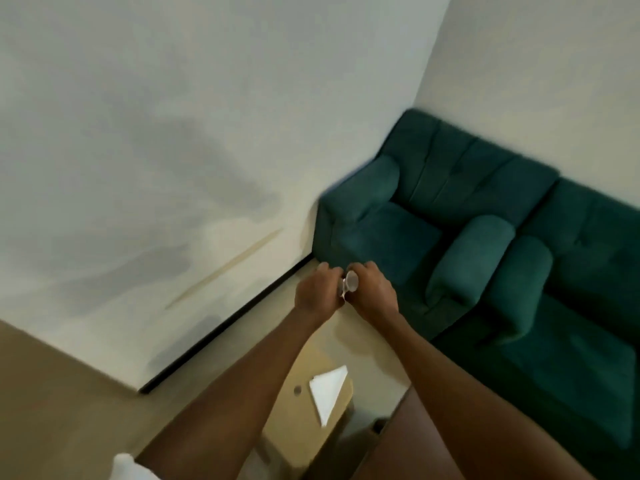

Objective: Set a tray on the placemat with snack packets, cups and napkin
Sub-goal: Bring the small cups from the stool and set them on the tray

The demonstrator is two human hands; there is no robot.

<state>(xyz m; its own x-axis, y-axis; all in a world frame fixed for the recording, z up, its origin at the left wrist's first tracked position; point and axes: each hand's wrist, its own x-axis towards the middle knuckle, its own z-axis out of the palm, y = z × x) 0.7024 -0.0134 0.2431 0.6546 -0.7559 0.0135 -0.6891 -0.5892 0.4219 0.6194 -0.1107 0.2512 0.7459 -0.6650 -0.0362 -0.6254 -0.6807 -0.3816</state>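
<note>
Hands met in front of you, raised well above the floor, with a cup [350, 280] held between them. Your left hand [316, 289] had its fingers curled round the cup's left side, knuckles toward the camera. Your right hand [373, 289] curled over its right side and top, so both were gripping it. The cup was small and pale, whitish to clear, and tipped so that its round mouth faced back at you. A thin white rim showed at its lower left edge; whether that was a second cup nested with the first could not be told through the blur. Both forearms were bare, and a bit of white sleeve [125, 466] showed near your left elbow.

Below your arms lay a napkin [327, 391], white and folded to a triangle, on a tan box [294, 431], its long point reaching toward you. A small dark round mark sat on the box just left of the napkin. A brown table [433, 448] showed at the lower right. Beyond the hands stood a green sofa [485, 237] with rounded armrests, against a white wall [173, 133].
</note>
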